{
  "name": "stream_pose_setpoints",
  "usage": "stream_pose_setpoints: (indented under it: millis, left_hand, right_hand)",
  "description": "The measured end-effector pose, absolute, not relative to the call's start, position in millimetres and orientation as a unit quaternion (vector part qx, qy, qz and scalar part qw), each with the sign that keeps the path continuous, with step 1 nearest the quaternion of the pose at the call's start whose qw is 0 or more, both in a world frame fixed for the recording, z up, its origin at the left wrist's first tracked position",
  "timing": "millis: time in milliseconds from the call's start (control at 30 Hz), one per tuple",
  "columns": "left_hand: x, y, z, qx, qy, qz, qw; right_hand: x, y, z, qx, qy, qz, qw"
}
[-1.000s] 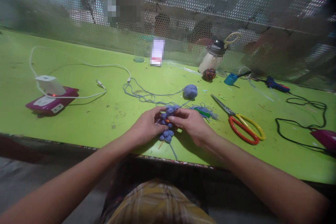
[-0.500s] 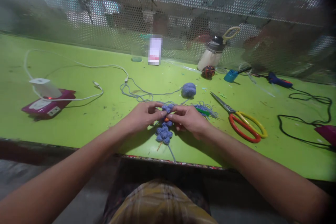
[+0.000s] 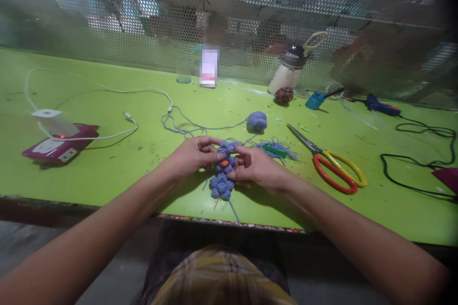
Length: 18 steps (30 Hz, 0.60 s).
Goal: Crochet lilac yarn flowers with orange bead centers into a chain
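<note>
A strip of blue-purple crocheted flowers (image 3: 221, 186) lies near the table's front edge, with a red-orange piece on its middle flower. My left hand (image 3: 195, 155) pinches the strip's upper part from the left. From the right, my right hand (image 3: 255, 164) grips its edge, fingers curled. A loose strand hangs from the lowest flower toward the table edge. Behind the hands sits a ball of blue-purple yarn (image 3: 256, 122), its strand looping left. Right of my right hand, a green tool (image 3: 274, 151) rests on a tangle of the same yarn.
Scissors (image 3: 334, 171) with red and yellow handles lie at the right. A magenta power strip (image 3: 64, 145) with a white charger is at the left. Farther back are a phone (image 3: 209, 69), a bottle (image 3: 288, 74), a dark multicolored ball (image 3: 284, 96) and a glue gun (image 3: 382, 105).
My right thumb has moved off the middle flower, so its red-orange piece now shows more fully. The upper flowers look more spread out. The view has shifted slightly.
</note>
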<state>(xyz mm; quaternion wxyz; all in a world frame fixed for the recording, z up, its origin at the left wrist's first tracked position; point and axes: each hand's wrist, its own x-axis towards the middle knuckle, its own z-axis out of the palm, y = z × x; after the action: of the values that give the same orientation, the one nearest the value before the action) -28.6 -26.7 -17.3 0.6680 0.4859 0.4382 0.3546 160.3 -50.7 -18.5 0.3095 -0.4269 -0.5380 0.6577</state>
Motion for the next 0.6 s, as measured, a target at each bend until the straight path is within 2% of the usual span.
stream_pose_setpoints:
  millis: [133, 267, 333, 433, 600]
  left_hand:
    - [-29.1, -27.0, -15.0, 0.489, 0.445, 0.356, 0.66]
    - [-27.0, -29.5, -13.5, 0.52, 0.466, 0.337, 0.632]
    - [-25.5, -30.7, -13.8, 0.526, 0.471, 0.332, 0.625]
    - [-24.4, -32.0, -14.6, 0.535, 0.473, 0.332, 0.617]
    - [-23.3, -32.9, -17.4, 0.55, 0.478, 0.326, 0.603]
  right_hand:
    - [160.1, -51.9, -22.3, -0.458, -0.645, 0.533, 0.301]
    - [165.5, -55.0, -15.4, -0.492, -0.815, 0.22, 0.212]
    - [167.0, -55.7, -10.6, -0.49, -0.851, 0.105, 0.157]
    - [170.5, -53.1, -6.0, -0.492, -0.86, 0.057, 0.127]
    - [186.0, -43.1, -6.4, -0.497, -0.854, 0.09, 0.123]
